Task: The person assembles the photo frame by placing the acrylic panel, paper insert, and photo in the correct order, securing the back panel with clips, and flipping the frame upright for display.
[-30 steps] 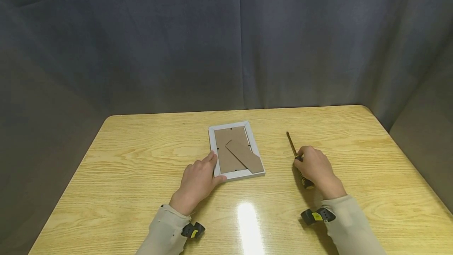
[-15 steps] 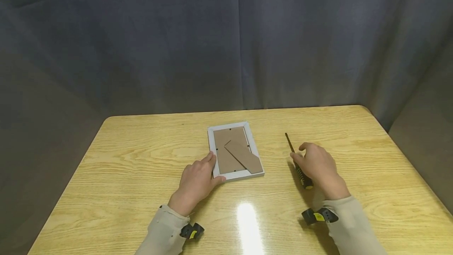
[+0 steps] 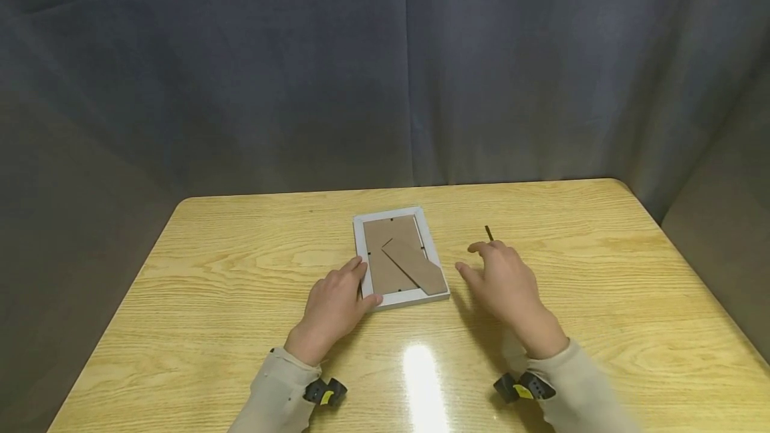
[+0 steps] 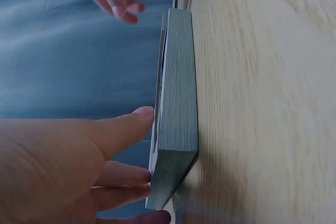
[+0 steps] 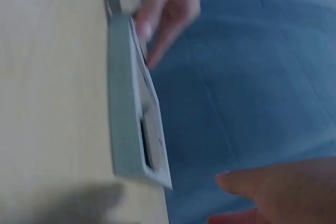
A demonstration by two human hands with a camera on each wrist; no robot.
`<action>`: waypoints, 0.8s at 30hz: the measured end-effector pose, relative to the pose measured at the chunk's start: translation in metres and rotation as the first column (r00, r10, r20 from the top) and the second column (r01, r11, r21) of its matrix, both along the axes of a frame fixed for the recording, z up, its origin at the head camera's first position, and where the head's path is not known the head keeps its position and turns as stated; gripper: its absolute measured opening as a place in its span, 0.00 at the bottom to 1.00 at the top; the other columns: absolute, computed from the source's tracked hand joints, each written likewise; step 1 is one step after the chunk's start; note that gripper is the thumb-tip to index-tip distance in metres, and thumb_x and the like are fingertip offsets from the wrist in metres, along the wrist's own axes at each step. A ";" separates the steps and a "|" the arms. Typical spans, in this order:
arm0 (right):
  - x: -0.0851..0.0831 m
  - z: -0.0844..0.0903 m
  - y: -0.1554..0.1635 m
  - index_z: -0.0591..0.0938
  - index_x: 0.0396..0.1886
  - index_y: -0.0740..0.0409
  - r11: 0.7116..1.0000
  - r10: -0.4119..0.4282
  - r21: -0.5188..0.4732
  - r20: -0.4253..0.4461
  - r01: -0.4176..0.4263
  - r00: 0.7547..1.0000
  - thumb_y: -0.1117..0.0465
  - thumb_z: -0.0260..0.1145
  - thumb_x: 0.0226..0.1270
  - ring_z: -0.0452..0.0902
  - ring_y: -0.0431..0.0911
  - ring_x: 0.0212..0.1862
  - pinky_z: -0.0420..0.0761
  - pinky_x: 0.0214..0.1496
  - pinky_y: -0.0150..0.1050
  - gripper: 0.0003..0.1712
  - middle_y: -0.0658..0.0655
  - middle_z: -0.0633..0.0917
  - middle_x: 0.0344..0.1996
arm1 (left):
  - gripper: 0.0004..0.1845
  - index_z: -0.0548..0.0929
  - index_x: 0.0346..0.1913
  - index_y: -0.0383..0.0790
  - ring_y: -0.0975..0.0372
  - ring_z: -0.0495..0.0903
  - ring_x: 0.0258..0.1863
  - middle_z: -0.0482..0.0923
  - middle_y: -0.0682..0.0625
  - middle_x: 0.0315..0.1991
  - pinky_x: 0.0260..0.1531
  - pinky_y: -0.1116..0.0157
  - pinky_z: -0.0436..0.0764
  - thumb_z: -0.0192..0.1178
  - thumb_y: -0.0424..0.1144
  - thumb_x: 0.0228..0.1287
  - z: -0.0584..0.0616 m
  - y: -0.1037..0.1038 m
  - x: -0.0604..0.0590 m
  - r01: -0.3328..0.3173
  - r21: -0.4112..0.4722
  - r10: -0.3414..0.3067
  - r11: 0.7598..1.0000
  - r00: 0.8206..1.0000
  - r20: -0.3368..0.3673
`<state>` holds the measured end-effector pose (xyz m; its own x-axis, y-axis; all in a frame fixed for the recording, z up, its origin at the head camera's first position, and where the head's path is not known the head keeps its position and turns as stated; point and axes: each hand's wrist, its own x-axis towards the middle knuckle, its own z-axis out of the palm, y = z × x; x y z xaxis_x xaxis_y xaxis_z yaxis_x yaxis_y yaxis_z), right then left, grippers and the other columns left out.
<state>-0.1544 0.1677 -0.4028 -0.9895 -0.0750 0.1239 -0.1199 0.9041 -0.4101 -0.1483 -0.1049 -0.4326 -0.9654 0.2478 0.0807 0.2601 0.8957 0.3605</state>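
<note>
Having let go of the screwdriver, the right hand now reaches open-fingered toward the picture frame, whose left edge the left hand touches with relaxed fingers.

Table: light wood-grain top, rounded corners, glossy with a bright glare patch near the front edge. Lying on it: one white picture frame, face down, brown backing board and folded stand uppermost; one screwdriver to its right, mostly hidden.
</note>
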 end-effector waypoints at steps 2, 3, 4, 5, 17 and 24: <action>0.003 -0.004 -0.012 0.83 0.57 0.63 0.999 0.043 -0.007 -0.013 -0.043 0.999 0.51 0.67 0.70 0.80 0.65 0.57 0.83 0.50 0.61 0.24 0.68 0.83 0.56 | 0.34 0.79 0.64 0.31 0.41 0.81 0.60 0.74 0.36 0.69 0.54 0.45 0.82 0.71 0.51 0.62 0.000 0.000 -0.001 -0.004 0.008 0.004 1.000 1.000 0.000; 0.004 -0.007 -0.017 0.83 0.58 0.63 0.997 0.071 -0.012 -0.024 -0.071 0.997 0.52 0.67 0.70 0.80 0.64 0.59 0.82 0.53 0.61 0.24 0.68 0.83 0.57 | 0.34 0.79 0.64 0.31 0.41 0.80 0.61 0.74 0.36 0.69 0.55 0.45 0.82 0.71 0.51 0.62 0.001 0.000 -0.001 -0.006 0.012 0.006 1.000 1.000 0.003; 0.006 -0.009 -0.022 0.82 0.59 0.64 0.995 0.101 -0.015 -0.035 -0.101 0.994 0.54 0.67 0.70 0.79 0.64 0.60 0.82 0.54 0.60 0.23 0.68 0.83 0.58 | 0.33 0.79 0.64 0.31 0.41 0.80 0.61 0.74 0.37 0.69 0.55 0.45 0.82 0.70 0.51 0.63 0.001 0.000 -0.001 -0.008 0.014 0.008 1.000 1.000 0.004; 0.007 -0.012 -0.026 0.82 0.60 0.64 0.991 0.132 -0.017 -0.049 -0.133 0.990 0.55 0.67 0.70 0.79 0.64 0.60 0.82 0.56 0.60 0.23 0.68 0.82 0.58 | 0.33 0.79 0.64 0.31 0.41 0.80 0.61 0.74 0.37 0.69 0.55 0.45 0.81 0.70 0.51 0.63 0.001 -0.001 -0.001 -0.010 0.016 0.010 1.000 1.000 0.004; 0.016 -0.029 -0.053 0.76 0.68 0.64 0.936 0.349 -0.031 -0.024 -0.349 0.937 0.54 0.67 0.71 0.69 0.62 0.72 0.69 0.74 0.57 0.31 0.65 0.76 0.69 | 0.37 0.76 0.65 0.26 0.38 0.73 0.67 0.72 0.30 0.68 0.61 0.42 0.77 0.67 0.54 0.65 -0.001 -0.001 -0.001 -0.076 0.019 0.075 0.997 0.997 0.023; 0.019 -0.034 -0.055 0.73 0.70 0.65 0.917 0.398 -0.025 0.056 -0.398 0.916 0.50 0.69 0.69 0.61 0.63 0.77 0.66 0.75 0.59 0.36 0.67 0.70 0.73 | 0.40 0.73 0.67 0.23 0.39 0.59 0.76 0.62 0.30 0.75 0.70 0.38 0.65 0.59 0.59 0.70 -0.007 0.002 0.001 -0.071 -0.012 0.072 0.997 0.986 0.148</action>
<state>-0.1356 0.1131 -0.4372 -0.8837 -0.4628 0.0701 -0.4440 0.7812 -0.4388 -0.1474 -0.1026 -0.4394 -0.9818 0.1783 -0.0659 0.1399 0.9124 0.3847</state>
